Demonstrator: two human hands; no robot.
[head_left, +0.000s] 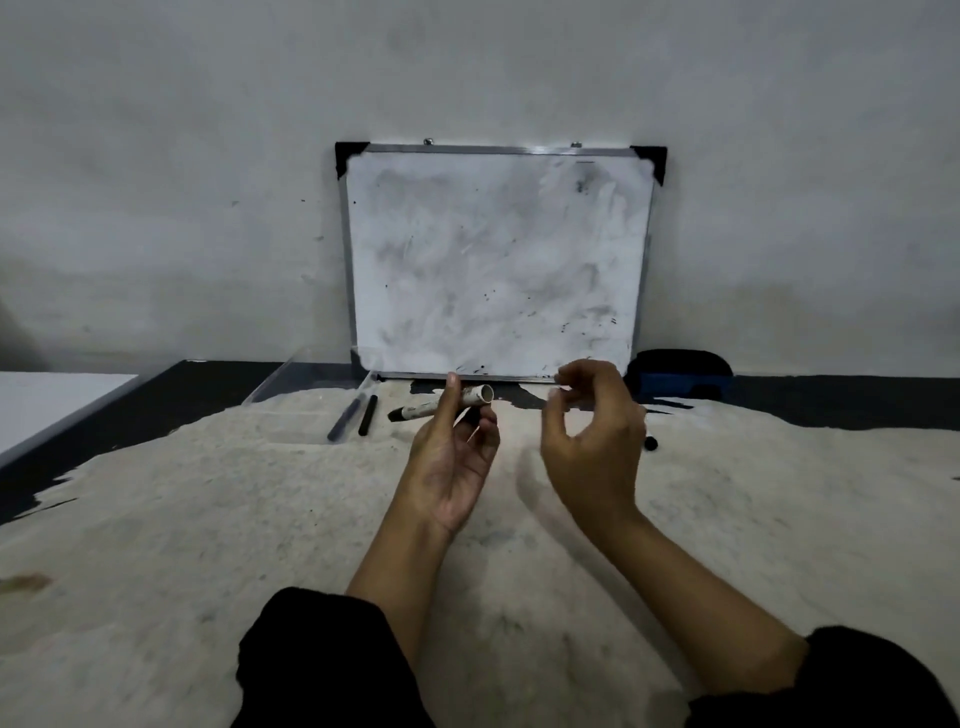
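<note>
1 white marker (418, 411) in left hand (452, 462), right hand (592, 441) beside

L hand (452, 457) grips a white marker (441, 406), black end pointing left, open end facing the R hand (592, 421), which hovers just beside it w/ fingers curled; can't tell if it pinches anything. Behind them a smudged whiteboard (493, 260) leans on the wall, blue-black eraser (678, 376) at its right corner. Two dark pens (368, 415) lie on the beige cloth (208, 519), & a small black cap (650, 443) lies beyond the R hand.
</note>
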